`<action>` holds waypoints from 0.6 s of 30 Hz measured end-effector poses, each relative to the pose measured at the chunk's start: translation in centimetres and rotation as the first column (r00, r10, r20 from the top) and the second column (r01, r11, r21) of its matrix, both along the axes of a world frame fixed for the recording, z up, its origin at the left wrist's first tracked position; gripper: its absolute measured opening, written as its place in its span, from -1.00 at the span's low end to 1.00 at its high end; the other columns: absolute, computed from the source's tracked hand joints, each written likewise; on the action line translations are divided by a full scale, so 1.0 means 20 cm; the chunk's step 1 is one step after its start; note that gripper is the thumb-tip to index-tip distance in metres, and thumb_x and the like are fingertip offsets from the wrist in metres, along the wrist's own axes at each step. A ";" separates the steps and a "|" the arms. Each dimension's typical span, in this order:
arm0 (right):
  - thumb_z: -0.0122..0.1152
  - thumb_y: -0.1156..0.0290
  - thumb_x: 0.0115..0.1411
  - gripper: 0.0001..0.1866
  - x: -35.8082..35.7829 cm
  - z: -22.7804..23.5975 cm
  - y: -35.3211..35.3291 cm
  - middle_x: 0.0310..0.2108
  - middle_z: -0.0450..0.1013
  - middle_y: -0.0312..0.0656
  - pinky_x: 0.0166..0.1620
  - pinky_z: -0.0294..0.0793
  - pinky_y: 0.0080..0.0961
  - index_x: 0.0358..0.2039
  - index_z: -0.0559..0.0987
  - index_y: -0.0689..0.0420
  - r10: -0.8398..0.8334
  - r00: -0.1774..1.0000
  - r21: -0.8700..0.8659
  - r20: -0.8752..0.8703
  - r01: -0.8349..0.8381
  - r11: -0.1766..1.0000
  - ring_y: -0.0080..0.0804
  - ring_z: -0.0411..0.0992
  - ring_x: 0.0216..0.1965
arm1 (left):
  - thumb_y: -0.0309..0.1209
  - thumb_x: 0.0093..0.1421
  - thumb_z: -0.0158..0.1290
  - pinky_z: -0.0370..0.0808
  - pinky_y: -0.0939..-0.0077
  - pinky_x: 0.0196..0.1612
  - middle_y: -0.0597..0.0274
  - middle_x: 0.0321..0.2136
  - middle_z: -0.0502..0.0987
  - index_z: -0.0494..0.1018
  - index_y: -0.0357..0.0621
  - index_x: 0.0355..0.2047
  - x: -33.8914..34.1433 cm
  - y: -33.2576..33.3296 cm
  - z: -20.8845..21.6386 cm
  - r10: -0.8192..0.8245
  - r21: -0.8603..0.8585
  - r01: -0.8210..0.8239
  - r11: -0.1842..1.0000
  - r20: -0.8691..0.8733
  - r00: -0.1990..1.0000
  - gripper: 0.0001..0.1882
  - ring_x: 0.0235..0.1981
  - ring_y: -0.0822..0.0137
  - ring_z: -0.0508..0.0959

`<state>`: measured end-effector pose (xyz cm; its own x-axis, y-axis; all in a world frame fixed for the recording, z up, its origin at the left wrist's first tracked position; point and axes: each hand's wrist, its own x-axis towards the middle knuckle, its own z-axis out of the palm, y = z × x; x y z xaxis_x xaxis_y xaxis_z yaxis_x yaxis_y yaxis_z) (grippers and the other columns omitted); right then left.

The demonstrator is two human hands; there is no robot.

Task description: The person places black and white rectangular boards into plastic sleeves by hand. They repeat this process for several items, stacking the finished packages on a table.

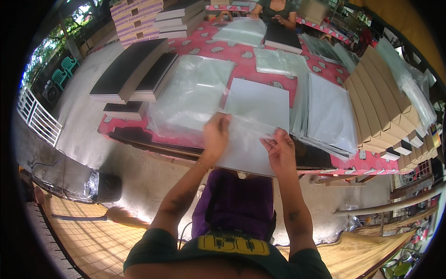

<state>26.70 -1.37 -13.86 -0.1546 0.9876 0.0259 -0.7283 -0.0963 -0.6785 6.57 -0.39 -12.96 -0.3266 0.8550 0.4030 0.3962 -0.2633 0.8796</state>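
Note:
A clear plastic sleeve (248, 126) stretches between my two hands, with its edge pulled across a white sheet or board (260, 100) at the table's front edge. My left hand (216, 137) is closed on the sleeve's left side. On the right side my right hand (281, 148) pinches the plastic between thumb and fingers. Left of the white sheet, a pile of clear plastic sleeves (195, 88) spreads over the table. To the right lies a stack of white sheets in clear sleeves (330, 111).
Stacks of black-topped books or pads (127, 69) stand at the left, beneath taller stacks (137, 21). Brown cardboard boxes (381, 93) line the right side. Across the pink patterned table (239, 56), another person (276, 11) handles plastic near a black-topped stack (283, 37).

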 end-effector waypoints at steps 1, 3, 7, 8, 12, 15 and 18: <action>0.12 0.30 0.23 -0.67 0.02 0.00 0.00 -0.12 0.46 -0.09 -0.02 0.44 -0.32 -0.03 0.41 0.13 0.029 0.987 0.032 -0.161 -0.024 0.999 -0.31 0.44 -0.04 | -0.54 0.14 0.07 0.35 0.53 -0.48 0.21 -0.59 0.41 0.44 -0.30 -0.39 -0.04 0.02 0.00 0.052 0.003 -0.052 0.999 0.008 0.999 -0.94 -0.60 0.42 0.35; 0.08 0.28 0.26 -0.66 -0.02 0.14 -0.05 -0.12 0.47 -0.12 -0.06 0.45 -0.34 0.02 0.36 0.06 0.177 0.973 -0.022 -0.147 -0.182 0.983 -0.30 0.46 -0.07 | -0.65 0.05 0.04 0.37 0.50 -0.45 0.14 -0.49 0.38 0.44 -0.27 -0.36 -0.03 0.00 0.02 0.054 0.322 0.044 0.946 -0.289 0.956 -0.88 -0.56 0.30 0.38; -0.02 0.31 0.29 -0.63 0.09 0.14 -0.01 -0.26 0.45 -0.26 -0.39 0.44 -0.57 0.10 0.26 0.00 0.387 0.864 0.128 -0.322 -0.365 0.922 -0.51 0.45 -0.38 | -0.78 -0.12 -0.03 0.44 0.28 -0.32 0.02 -0.30 0.33 0.47 -0.15 -0.31 -0.09 -0.07 -0.05 -0.102 0.168 0.222 0.960 -0.532 0.841 -0.64 -0.29 0.04 0.45; 0.00 0.34 0.27 -0.65 0.13 0.19 -0.01 -0.29 0.43 -0.28 -0.44 0.39 -0.61 0.06 0.30 0.02 0.371 0.909 0.130 -0.190 -0.351 0.927 -0.55 0.41 -0.43 | -0.78 -0.12 -0.03 0.45 0.24 -0.30 0.03 -0.29 0.34 0.48 -0.14 -0.33 -0.16 -0.07 -0.08 -0.097 0.088 0.172 0.981 -0.545 0.833 -0.65 -0.25 0.03 0.46; 0.08 0.42 0.21 -0.77 0.20 0.38 -0.01 -0.31 0.41 -0.32 -0.46 0.33 -0.64 -0.11 0.47 0.10 0.405 0.648 0.164 0.646 -0.635 0.755 -0.58 0.36 -0.46 | -0.64 -0.11 0.05 0.29 0.11 0.07 0.00 -0.07 0.37 0.53 -0.11 -0.33 -0.15 -0.16 0.30 -0.374 -0.002 0.509 0.861 -0.681 0.630 -0.71 -0.18 -0.01 0.47; 0.11 0.15 0.20 -0.67 -0.01 0.64 -0.14 -0.19 0.42 -0.07 -0.07 0.36 -0.35 -0.27 0.57 0.18 -0.209 0.241 0.317 0.948 -0.786 0.530 -0.25 0.38 -0.11 | -0.38 0.02 0.09 0.18 0.08 0.17 -0.07 -0.11 0.46 0.49 -0.12 -0.11 -0.08 -0.13 0.37 -0.290 -0.098 0.424 0.900 -0.861 0.417 -0.63 -0.12 0.04 0.49; 0.05 -0.03 0.18 -0.53 0.20 0.65 -0.02 -0.14 0.40 0.03 -0.06 0.37 -0.22 -0.42 0.61 0.17 -0.406 -0.601 0.258 0.688 -0.321 0.911 -0.16 0.39 -0.09 | 0.07 0.17 -0.04 0.13 -0.07 0.18 -0.18 -0.15 0.49 0.35 -0.22 0.05 -0.23 0.00 0.48 -0.216 -0.247 -0.029 0.968 -0.893 0.396 -0.36 -0.07 0.05 0.48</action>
<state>30.80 -1.86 -0.85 -0.2432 0.9611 0.1306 0.9652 0.2532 -0.0660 1.99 -0.43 -3.46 0.2161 0.9484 0.2319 0.9718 -0.2319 0.0429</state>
